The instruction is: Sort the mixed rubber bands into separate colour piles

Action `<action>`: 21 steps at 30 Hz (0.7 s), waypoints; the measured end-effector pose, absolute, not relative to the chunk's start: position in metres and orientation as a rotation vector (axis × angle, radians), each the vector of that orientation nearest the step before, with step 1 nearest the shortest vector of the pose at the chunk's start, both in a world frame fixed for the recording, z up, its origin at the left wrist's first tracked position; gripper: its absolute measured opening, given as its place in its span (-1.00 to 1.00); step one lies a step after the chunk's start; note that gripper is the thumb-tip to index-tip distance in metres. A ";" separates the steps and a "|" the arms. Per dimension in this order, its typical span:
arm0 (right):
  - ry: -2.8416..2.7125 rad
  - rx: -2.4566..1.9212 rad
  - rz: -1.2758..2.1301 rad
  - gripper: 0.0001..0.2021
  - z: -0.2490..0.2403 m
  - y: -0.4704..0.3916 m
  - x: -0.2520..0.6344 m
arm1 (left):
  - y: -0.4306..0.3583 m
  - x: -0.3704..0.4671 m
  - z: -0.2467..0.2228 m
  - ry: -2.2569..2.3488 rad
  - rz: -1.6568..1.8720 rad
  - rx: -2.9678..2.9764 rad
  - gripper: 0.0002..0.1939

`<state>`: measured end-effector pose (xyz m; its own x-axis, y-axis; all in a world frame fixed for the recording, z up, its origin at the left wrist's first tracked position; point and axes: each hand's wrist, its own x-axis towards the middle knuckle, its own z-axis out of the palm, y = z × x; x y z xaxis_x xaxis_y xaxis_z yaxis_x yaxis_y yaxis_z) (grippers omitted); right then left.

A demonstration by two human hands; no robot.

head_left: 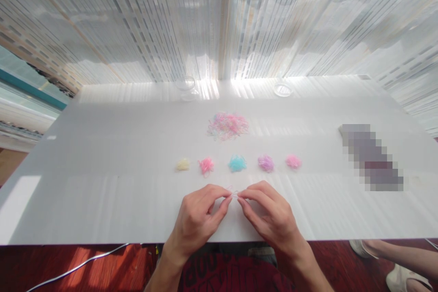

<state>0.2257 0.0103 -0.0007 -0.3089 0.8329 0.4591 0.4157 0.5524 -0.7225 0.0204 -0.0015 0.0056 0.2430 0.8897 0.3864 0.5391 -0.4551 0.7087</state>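
Note:
My left hand [201, 212] and my right hand [272, 210] meet near the table's front edge, thumb and forefinger pinched on each. Between the fingertips shows a thin pale pinkish loop [234, 194], held from both sides. Just beyond them lies a row of small piles of bands: pale yellow [182, 164], coral pink [206, 165], turquoise [237, 163], purple [266, 163] and light pink [293, 161]. Farther back sits a larger mixed pile [228, 125] of pink, white and bluish bands.
At the back of the white table [102, 146] stand a clear container [187, 87] and a clear round lid or dish [284, 90]. A blurred-out object [372, 157] lies at the right. Striped curtains hang behind. Another person's legs [393, 252] show at lower right.

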 end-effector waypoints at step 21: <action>-1.923 -1.062 0.606 -0.91 -0.001 0.011 0.224 | -0.004 0.018 0.004 1.317 1.104 2.072 -0.92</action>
